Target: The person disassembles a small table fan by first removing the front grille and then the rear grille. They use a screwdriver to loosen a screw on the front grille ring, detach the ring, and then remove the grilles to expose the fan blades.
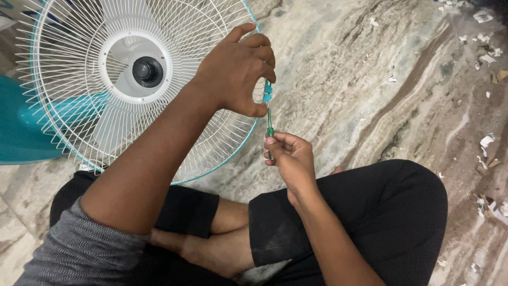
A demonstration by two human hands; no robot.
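A table fan with a white wire grille (69, 69) and a teal rim lies tilted in front of me on the floor; its dark hub (147, 71) shows at the centre. My left hand (235, 69) grips the grille's right edge beside a small teal clip (268, 94). My right hand (288, 156) holds a thin green-handled screwdriver (269, 124) upright, its tip meeting the clip on the rim.
I sit cross-legged in black shorts (370, 212) on a marbled stone floor (370, 79). The fan's teal base (21, 127) is at the left. Scraps of torn paper (489, 143) lie scattered along the right side.
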